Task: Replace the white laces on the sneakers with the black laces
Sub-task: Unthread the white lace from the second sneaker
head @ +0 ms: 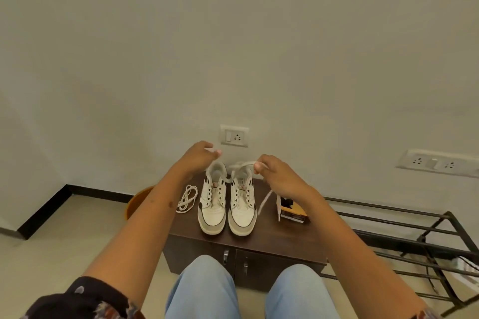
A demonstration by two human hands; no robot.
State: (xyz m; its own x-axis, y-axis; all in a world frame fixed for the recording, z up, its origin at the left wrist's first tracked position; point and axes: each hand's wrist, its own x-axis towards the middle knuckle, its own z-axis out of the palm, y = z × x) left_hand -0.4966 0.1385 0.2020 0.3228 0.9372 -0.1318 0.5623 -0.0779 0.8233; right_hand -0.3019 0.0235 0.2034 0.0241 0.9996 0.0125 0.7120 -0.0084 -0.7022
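Pinching one white lace [267, 201], both left hand [201, 154] and right hand [276, 176] hover above unbranded-looking sneakers [226, 204].

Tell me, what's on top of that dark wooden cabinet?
On the cabinet: two sneakers, a coiled white lace and a yellow-black packet. The right hand and a dangling lace partly hide the packet.

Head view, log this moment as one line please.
hands: left, right stretch white lace | sneakers: both unlaced, on cabinet | removed lace: beside left sneaker
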